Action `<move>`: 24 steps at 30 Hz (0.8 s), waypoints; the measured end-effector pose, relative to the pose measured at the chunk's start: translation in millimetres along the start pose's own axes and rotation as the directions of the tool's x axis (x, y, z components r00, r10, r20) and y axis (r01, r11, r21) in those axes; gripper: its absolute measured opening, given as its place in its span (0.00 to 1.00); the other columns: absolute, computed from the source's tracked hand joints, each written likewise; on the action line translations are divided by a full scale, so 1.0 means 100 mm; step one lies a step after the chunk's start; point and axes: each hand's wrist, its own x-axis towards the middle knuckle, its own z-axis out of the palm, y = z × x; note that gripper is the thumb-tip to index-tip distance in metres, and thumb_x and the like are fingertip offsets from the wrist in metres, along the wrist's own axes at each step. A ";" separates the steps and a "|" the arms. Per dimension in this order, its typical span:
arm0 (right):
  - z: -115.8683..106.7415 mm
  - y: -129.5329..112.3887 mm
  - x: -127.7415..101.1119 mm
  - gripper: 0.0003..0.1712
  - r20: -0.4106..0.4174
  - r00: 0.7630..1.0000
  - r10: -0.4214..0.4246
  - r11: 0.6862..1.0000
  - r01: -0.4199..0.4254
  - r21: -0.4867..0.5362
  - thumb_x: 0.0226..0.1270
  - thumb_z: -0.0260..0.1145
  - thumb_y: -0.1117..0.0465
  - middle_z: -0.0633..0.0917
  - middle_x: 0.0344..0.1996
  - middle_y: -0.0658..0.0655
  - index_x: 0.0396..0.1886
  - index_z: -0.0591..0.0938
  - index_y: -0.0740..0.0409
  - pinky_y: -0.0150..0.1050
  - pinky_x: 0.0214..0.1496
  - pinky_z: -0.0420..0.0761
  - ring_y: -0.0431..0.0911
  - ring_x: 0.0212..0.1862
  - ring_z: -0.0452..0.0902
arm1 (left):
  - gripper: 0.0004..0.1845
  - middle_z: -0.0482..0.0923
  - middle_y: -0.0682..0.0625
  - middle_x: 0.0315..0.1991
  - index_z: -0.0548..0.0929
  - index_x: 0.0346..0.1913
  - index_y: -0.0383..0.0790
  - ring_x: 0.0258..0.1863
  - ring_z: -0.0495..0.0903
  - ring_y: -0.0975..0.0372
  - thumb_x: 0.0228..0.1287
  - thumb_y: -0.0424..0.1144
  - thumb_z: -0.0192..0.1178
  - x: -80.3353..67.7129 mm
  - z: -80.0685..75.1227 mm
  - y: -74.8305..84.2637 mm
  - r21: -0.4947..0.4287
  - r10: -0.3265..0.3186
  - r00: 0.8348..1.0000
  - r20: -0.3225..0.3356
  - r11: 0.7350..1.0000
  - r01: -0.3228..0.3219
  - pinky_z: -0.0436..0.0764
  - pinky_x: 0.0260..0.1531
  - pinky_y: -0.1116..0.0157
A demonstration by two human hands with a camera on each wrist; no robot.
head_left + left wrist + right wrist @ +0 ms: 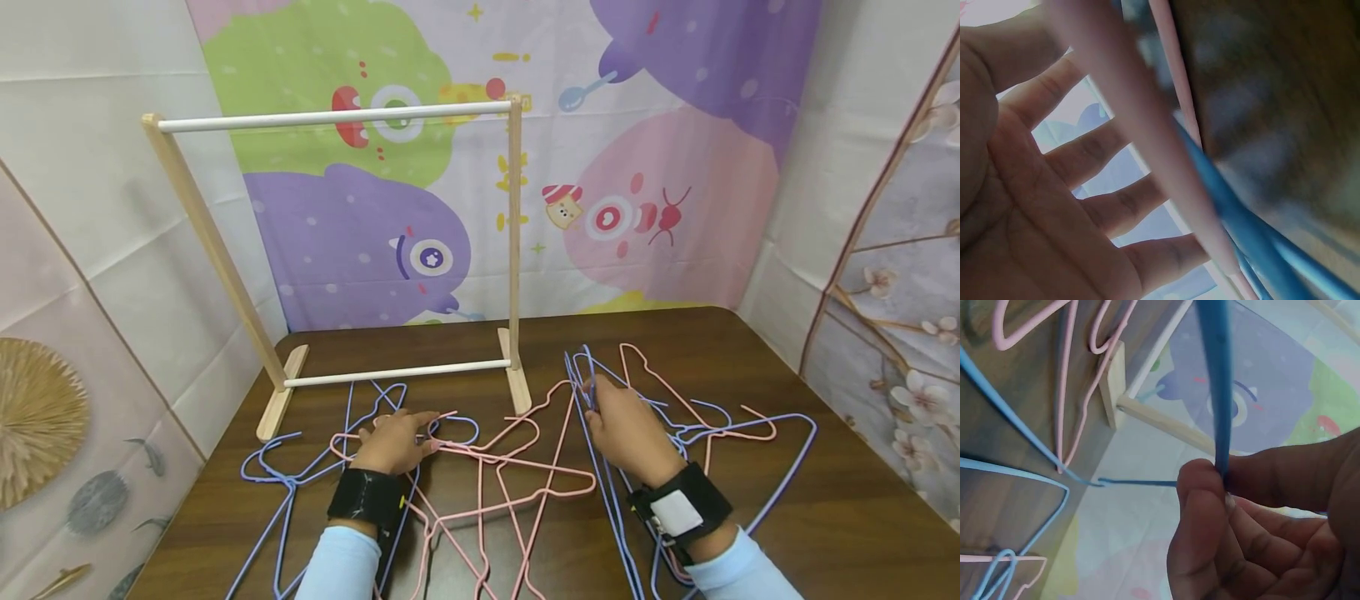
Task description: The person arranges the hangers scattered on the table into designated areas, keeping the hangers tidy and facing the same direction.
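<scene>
My right hand (630, 429) pinches the wire of a blue clothes hanger (1221, 387) between thumb and forefinger. That hanger stands tilted up beside the rack's right foot in the head view, its lower part running toward the front edge of the table. My left hand (393, 442) reaches over the tangled hangers left of centre, fingers spread and fairly straight. Close across those fingers in the left wrist view runs a pink hanger wire (1141, 125), with blue wires (1241, 225) behind it. More pink hangers (540, 493) lie overlapping between the two hands.
A wooden rack (515, 233) with white rods, its upper bar (337, 115) bare, stands at the back left of the brown table (697, 329). Blue hangers (288, 481) lie at the left, and blue and pink ones (782, 479) at the right. A cartoon-print curtain (480, 283) hangs behind.
</scene>
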 end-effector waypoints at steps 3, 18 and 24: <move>0.01 0.02 -0.03 0.11 0.019 0.999 0.040 0.999 -0.040 -0.004 0.63 0.68 0.70 0.85 0.28 0.63 0.44 0.80 0.71 0.56 0.34 0.81 0.57 0.31 0.83 | 0.27 0.76 0.37 0.65 0.79 0.69 0.52 0.64 0.69 0.30 0.68 0.48 0.67 0.00 0.01 -0.01 -0.002 0.002 1.000 -0.002 1.000 -0.002 0.58 0.58 0.21; -0.06 0.06 -0.11 0.19 0.148 0.982 0.116 0.993 -0.110 -0.048 0.71 0.64 0.64 0.71 0.14 0.50 0.17 0.73 0.54 0.47 0.24 0.72 0.47 0.21 0.70 | 0.27 0.75 0.36 0.66 0.78 0.70 0.52 0.65 0.68 0.30 0.68 0.47 0.67 -0.01 0.00 0.00 -0.011 0.002 1.000 -0.002 1.000 -0.002 0.57 0.59 0.21; -0.08 0.04 -0.06 0.17 0.100 0.991 0.086 0.996 -0.085 -0.017 0.71 0.64 0.65 0.71 0.14 0.50 0.19 0.75 0.55 0.42 0.23 0.69 0.45 0.20 0.68 | 0.27 0.76 0.37 0.65 0.79 0.69 0.52 0.65 0.68 0.30 0.68 0.47 0.67 -0.01 0.00 -0.01 -0.011 0.006 1.000 -0.003 1.000 -0.006 0.57 0.59 0.21</move>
